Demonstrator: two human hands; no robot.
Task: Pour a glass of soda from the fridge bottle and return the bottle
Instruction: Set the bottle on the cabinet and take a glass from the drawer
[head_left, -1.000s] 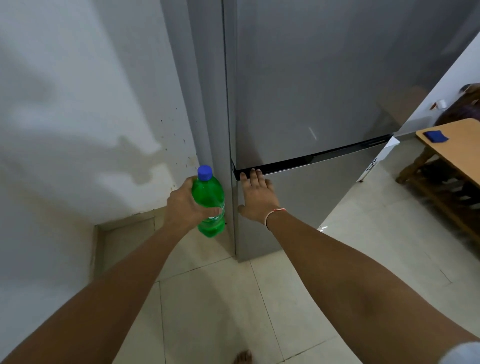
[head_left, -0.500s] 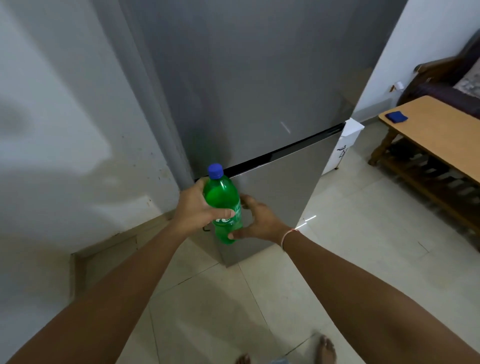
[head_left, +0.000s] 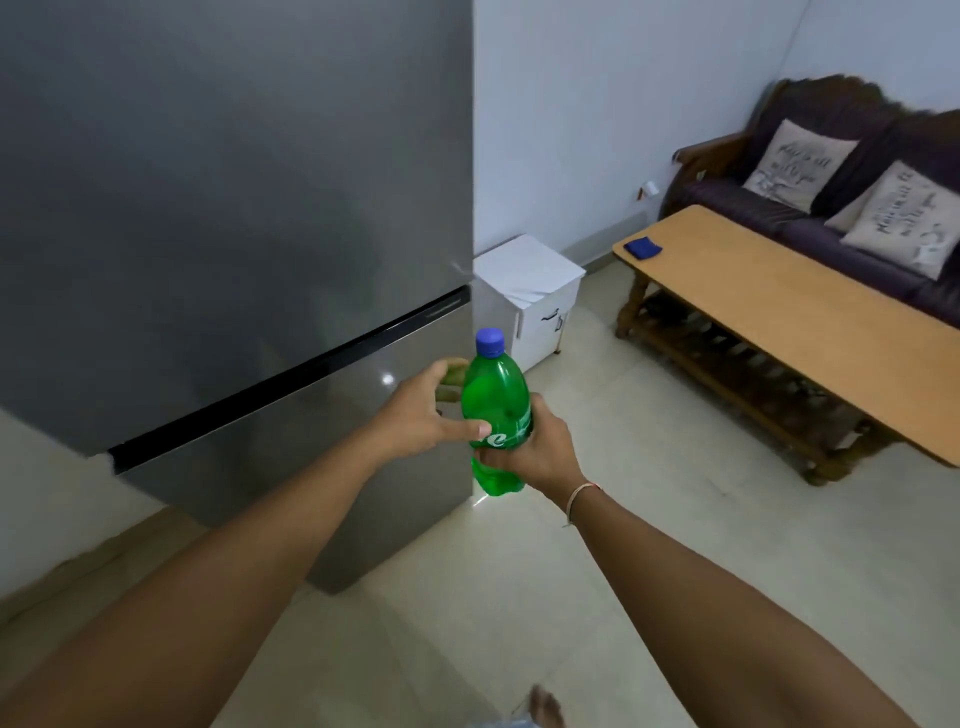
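A green translucent plastic soda bottle (head_left: 497, 415) with a blue screw cap (head_left: 490, 343) sits at the centre of the frame, held in the air in front of the lower corner of a tall grey brushed-metal fridge (head_left: 234, 218). The right hand (head_left: 537, 449) wraps its fingers closed around the bottle's lower half, over the label band. The left hand (head_left: 423, 413) touches the bottle from the left side with its fingers spread loosely, thumb laid across the front of the label and fingertips showing green through the plastic behind; it is not clamped tight. The right wrist carries a thin thread bracelet (head_left: 581, 496).

The fridge fills the upper left of the frame, both doors shut, a black glossy strip (head_left: 291, 376) dividing the upper door from the lower. Just right of the fridge stands a small white boxy cabinet (head_left: 530, 291) against the pale wall. Further right, a long wooden coffee table (head_left: 779, 322) with a smooth tan top and slatted lower shelf carries a small dark blue cloth (head_left: 643, 246) near its far end. Behind it, at upper right, is a dark upholstered sofa (head_left: 769, 208) with a carved wooden frame and two beige printed cushions (head_left: 906, 218). The floor is pale glossy tile (head_left: 649, 519), bare between the person and the table.

The bottle is smooth, rounded at the shoulder, lobed at the base. Its long axis is close to upright, cap up, leaning slightly left.
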